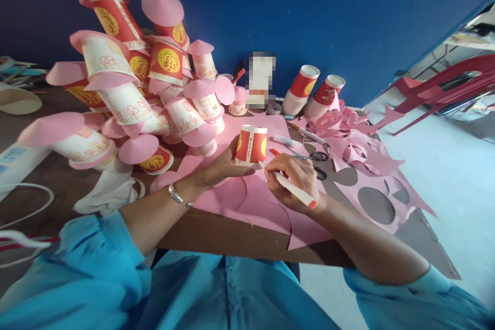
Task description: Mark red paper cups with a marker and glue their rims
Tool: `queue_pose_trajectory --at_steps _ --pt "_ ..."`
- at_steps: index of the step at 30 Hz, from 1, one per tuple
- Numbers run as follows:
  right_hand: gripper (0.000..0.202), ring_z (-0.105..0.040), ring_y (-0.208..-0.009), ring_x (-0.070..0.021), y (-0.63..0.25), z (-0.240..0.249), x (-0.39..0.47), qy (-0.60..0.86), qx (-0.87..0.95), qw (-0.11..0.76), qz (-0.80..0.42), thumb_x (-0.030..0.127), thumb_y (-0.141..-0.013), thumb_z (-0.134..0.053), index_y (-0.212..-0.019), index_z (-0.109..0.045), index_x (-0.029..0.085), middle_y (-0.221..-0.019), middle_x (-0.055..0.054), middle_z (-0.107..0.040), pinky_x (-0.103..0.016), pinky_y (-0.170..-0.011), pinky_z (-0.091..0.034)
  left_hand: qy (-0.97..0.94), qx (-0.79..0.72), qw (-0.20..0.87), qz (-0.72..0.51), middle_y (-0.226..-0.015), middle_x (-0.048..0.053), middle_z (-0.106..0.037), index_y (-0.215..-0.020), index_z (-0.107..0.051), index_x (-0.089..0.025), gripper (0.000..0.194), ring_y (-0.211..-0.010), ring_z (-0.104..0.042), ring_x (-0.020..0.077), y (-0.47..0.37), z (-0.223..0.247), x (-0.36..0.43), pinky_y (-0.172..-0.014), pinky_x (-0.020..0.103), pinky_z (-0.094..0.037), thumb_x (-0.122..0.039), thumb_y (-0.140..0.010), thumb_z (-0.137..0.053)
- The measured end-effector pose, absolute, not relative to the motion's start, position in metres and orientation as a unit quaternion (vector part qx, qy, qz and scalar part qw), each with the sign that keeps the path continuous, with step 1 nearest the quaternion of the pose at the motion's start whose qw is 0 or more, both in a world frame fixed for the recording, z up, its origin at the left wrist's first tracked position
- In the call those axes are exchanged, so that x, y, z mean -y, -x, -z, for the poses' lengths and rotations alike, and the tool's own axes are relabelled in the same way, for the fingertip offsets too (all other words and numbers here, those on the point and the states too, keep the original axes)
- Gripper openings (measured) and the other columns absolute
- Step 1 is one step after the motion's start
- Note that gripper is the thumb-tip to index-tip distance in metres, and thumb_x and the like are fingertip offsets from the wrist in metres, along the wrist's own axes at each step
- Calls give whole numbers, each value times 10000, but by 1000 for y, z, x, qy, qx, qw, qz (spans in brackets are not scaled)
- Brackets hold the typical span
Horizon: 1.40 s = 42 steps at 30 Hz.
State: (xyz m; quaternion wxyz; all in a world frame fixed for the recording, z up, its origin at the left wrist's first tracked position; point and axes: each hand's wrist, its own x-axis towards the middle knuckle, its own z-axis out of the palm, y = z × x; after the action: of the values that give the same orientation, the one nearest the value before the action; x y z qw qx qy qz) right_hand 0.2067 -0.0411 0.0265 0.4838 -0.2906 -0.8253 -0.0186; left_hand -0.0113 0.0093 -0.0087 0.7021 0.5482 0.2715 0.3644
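My left hand is wrapped round a red and white paper cup with yellow emblems, held upside down above the pink paper. Between the fingers of my right hand is a white marker pen with an orange end. Its tip is at the cup's lower white rim; whether it touches I cannot tell. An orange pen cap shows just beyond that hand. Pink paper sheets lie beneath both hands. Close to my right hand are scissors, partly covered.
Many decorated cups with pink cone tops are piled on the left. Two cup stacks stand against the blue wall. Pink paper offcuts cover the right side. A white cloth and cables lie at left.
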Motion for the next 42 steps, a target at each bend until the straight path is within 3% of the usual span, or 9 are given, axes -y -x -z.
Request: queue_pose_trajectory --at_steps 5,12,18,25,42 --pt "170 -703 -615 -129 -207 -27 41 291 824 486 21 82 -994 -620 -1014 -602 250 -791 20 -741 -248 -541 -539 -548 -263 702 -370 -1597 141 -651 -1600 -526 -323 978 -1505 -595 429 12 11 -9 -1229 588 -496 -412 -757 -1012" --pt "192 -723 -638 -129 -206 -28 40 296 819 491 22 63 -982 -615 -1003 -597 253 -798 27 -744 -240 -560 -553 -542 -261 709 -368 -1425 118 -741 -1567 -551 -308 915 -1377 -682 383 11 11 -10 -1163 549 -530 -391 -778 -1007" --pt "193 -722 -626 -131 -205 -29 41 301 818 490 36 68 -976 -606 -1002 -587 258 -791 31 -744 -243 -552 -546 -544 -270 707 -363 -1405 113 -739 -1563 -547 -308 931 -1358 -684 374 10 8 -9 -1160 544 -519 -407 -763 -1011" --pt "200 -664 -565 -115 -204 -26 42 305 817 489 39 53 -963 -617 -976 -581 250 -754 40 -725 -238 -523 -512 -542 -261 712 -363 -1494 128 -696 -1586 -525 -311 946 -1415 -649 389 10 6 -8 -1176 551 -516 -388 -774 -1004" --pt "215 -680 -597 -128 -205 -26 41 283 817 501 27 28 -941 -628 -985 -603 236 -761 31 -717 -247 -547 -509 -554 -274 700 -358 -1576 154 -663 -1597 -526 -307 967 -1460 -628 430 10 2 -7 -1188 582 -527 -430 -765 -1003"
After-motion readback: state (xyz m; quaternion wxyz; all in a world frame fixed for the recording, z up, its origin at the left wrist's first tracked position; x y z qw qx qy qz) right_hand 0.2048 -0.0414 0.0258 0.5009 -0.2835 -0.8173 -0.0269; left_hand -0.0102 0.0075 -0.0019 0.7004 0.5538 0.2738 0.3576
